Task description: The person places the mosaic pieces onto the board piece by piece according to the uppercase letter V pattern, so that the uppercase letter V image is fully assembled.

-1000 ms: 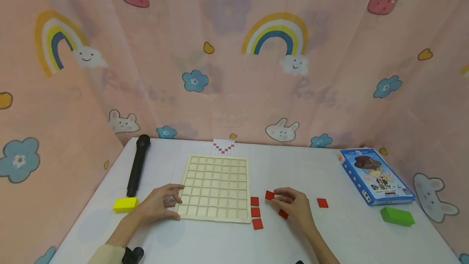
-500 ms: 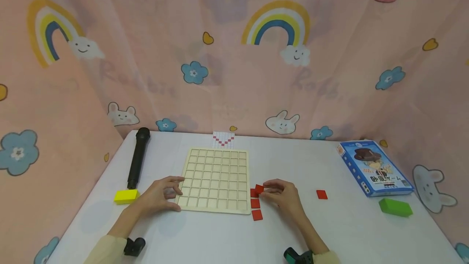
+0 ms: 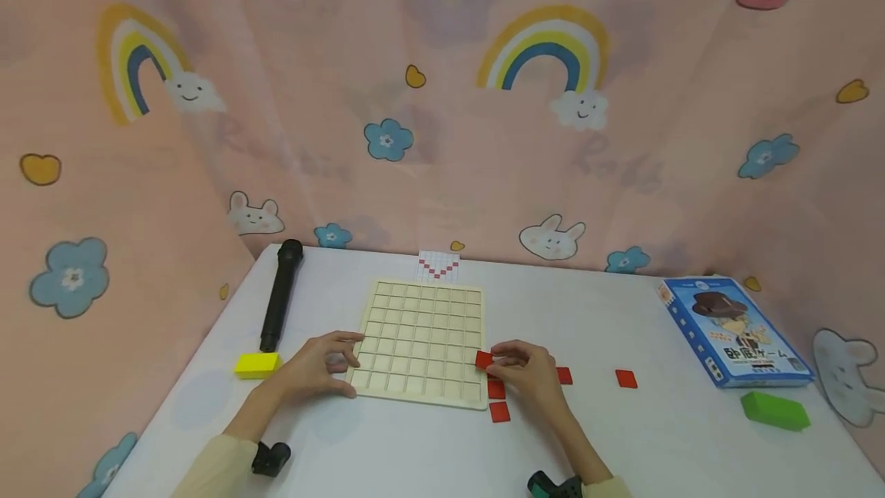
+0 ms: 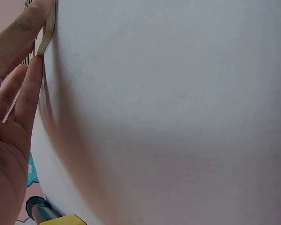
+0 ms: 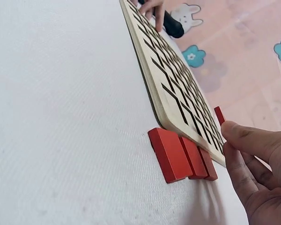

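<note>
A pale wooden grid board lies flat on the white table. My left hand rests on its left edge near the front corner, with straight fingers touching the board's rim. My right hand pinches a red square tile at the board's right edge, in the second row from the front. In the right wrist view that tile stands on edge above the board. Other red tiles lie against the board's right side, seen close in the right wrist view.
Loose red tiles lie to the right. A black microphone and a yellow block sit left of the board. A blue game box and a green block are far right. A small pattern card lies behind the board.
My right hand has carried the red tile leftward from the table to the board's right edge. The left hand has stayed on the board. The head view shifted slightly.
</note>
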Motion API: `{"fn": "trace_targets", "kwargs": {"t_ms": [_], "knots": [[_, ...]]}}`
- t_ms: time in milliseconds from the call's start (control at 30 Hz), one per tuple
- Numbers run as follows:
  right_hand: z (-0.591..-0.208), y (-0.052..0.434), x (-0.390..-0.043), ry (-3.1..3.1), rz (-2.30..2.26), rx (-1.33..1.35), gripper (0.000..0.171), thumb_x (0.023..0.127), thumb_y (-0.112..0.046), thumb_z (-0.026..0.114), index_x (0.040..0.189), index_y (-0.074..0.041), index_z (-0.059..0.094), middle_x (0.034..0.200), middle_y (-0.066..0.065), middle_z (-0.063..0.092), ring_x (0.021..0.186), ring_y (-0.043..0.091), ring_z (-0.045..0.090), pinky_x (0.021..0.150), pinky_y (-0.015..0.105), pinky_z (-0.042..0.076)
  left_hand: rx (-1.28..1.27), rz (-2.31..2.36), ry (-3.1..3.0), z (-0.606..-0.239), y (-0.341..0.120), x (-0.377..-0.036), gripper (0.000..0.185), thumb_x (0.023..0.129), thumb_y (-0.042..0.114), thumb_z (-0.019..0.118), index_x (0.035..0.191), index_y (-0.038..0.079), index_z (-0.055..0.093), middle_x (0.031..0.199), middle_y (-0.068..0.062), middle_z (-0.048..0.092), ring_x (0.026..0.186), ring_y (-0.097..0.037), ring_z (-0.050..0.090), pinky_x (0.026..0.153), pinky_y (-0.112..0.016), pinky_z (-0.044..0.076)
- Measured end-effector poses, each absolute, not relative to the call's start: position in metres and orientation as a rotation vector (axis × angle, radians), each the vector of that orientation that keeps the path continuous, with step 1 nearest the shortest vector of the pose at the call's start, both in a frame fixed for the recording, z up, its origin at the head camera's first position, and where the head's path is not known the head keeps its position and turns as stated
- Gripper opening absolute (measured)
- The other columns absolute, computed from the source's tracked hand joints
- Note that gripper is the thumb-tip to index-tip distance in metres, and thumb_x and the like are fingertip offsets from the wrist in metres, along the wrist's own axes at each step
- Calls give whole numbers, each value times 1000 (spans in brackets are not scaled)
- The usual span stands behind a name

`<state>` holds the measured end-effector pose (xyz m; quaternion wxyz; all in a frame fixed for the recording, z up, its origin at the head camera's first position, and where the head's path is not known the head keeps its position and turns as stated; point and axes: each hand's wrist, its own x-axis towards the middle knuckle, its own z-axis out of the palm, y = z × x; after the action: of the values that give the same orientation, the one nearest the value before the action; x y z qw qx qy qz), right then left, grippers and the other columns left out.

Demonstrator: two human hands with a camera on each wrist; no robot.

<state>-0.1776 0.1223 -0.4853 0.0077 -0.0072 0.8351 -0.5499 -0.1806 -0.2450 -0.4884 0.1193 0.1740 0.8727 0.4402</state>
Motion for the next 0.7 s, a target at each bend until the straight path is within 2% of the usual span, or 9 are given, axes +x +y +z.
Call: {"fn": "trace_targets", "kwargs": {"t_ms": [233, 433, 700], "knots": [[-486, 111, -180, 2598, -1714, -72, 26, 72, -5, 82, 96, -4, 71, 89, 5, 71, 78, 17, 69, 69, 18, 57, 502, 1280, 2573, -488, -242, -180, 33, 60, 19, 90, 82, 15, 66, 141, -12, 47, 128, -41, 43, 87, -23, 55], [-487, 100, -178, 2581, -1699, -158, 26, 73, -6, 81, 97, -3, 70, 87, 5, 71, 77, 17, 68, 71, 20, 58, 521, 1273, 2567, -489, -244, -181, 33, 60, 19, 90, 82, 15, 66, 140, -13, 47, 129, -42, 42, 88, -21, 54], [-489, 85, -180, 2596, -1675, -328, 25, 72, -3, 81, 94, 0, 70, 79, 6, 71, 72, 14, 67, 63, 18, 56, 530, 1288, 2558, -488, -243, -181, 32, 61, 19, 90, 82, 15, 66, 140, -13, 47, 128, -43, 42, 87, -22, 55]]}}
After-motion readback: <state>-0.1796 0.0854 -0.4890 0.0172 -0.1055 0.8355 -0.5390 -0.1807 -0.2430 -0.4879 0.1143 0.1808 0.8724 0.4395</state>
